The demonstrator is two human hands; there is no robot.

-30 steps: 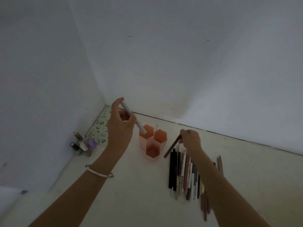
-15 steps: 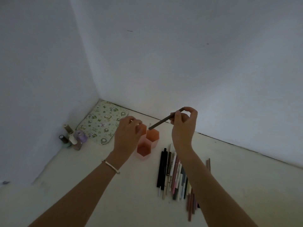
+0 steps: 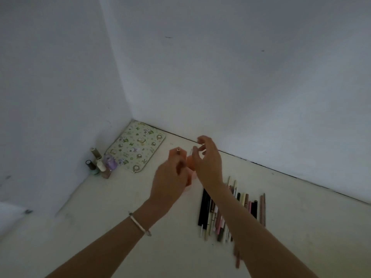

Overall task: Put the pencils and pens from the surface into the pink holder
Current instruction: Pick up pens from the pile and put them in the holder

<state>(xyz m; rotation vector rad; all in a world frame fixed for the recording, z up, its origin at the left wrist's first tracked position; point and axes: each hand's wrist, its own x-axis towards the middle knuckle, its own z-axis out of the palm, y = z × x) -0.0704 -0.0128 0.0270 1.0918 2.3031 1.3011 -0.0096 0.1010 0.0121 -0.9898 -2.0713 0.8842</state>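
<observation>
The pink holder (image 3: 189, 167) stands near the wall and is mostly hidden behind my two hands. A white pen's tip (image 3: 191, 151) pokes out of it. My left hand (image 3: 170, 177) is in front of the holder, its fingers closed around a thin brown pencil (image 3: 178, 151) whose end shows above the fingertips. My right hand (image 3: 206, 163) hovers over the holder's right side with its fingers spread and nothing in them. A row of several pens and pencils (image 3: 206, 209) lies on the surface to the right, partly under my right forearm.
A patterned mat (image 3: 138, 147) lies in the corner. Several small nail polish bottles (image 3: 98, 163) stand by the left wall. Two brown pencils (image 3: 263, 209) lie apart at the row's right end. White walls close off the back and left.
My right hand has come down over the holder and let go of the brown pencil. My left hand now has that pencil. The view has tilted slightly.
</observation>
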